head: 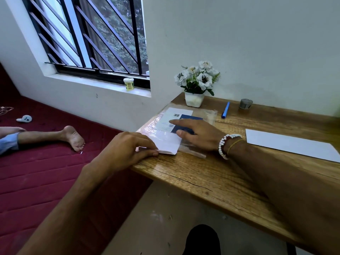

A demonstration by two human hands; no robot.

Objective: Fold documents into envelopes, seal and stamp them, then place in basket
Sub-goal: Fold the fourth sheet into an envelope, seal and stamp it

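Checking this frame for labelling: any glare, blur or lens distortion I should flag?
Head view: daylight from the window glares off the plastic sleeve and desk edge; head view: the wide lens slants the window bars and wall; head view: the right forearm, bottom right, is smeared.

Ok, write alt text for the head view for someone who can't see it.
A person's left hand pinches a folded white paper at the edge of a wooden table while the right hand presses flat on a clear plastic packet. A white sheet lies to the right; a blue pen and potted flowers are behind.
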